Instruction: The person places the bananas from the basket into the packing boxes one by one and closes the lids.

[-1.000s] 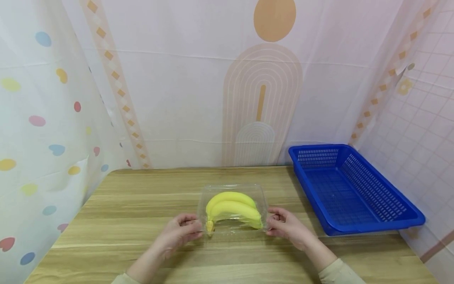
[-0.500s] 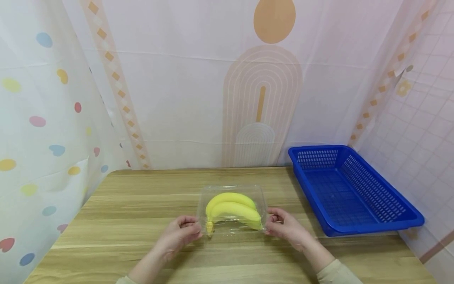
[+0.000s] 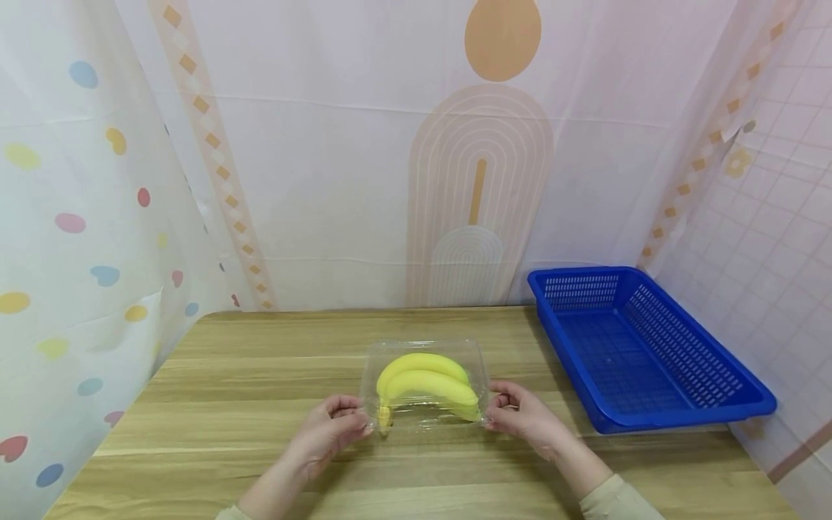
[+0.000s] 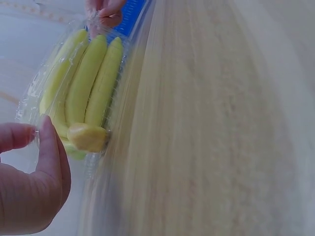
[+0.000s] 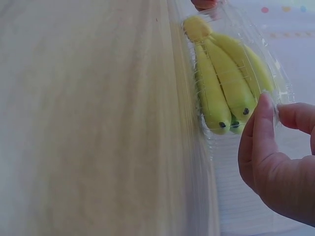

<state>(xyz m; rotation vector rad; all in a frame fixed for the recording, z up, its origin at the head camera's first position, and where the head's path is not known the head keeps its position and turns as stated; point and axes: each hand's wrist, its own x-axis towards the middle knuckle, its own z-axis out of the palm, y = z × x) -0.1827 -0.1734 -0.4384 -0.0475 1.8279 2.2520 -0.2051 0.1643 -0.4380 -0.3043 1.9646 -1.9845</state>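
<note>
A clear plastic clamshell box (image 3: 425, 348) stands on the wooden table with a bunch of yellow bananas (image 3: 429, 383) inside it. My left hand (image 3: 331, 432) pinches the box's left edge between thumb and fingers. At the opposite edge, my right hand (image 3: 525, 420) pinches the plastic the same way. In the left wrist view the bananas (image 4: 81, 83) show their thick stem end close to the left hand (image 4: 34, 182). Dark banana tips (image 5: 222, 124) appear near the right hand (image 5: 280, 162) in the right wrist view.
A blue plastic basket (image 3: 640, 419) with slotted sides sits at the table's right, beyond my right hand. The wooden table (image 3: 260, 361) extends around the box. Patterned curtains (image 3: 338, 180) hang behind and at both sides.
Both hands and the box hold almost the same place throughout. The view has shifted very slightly; nothing is let go.
</note>
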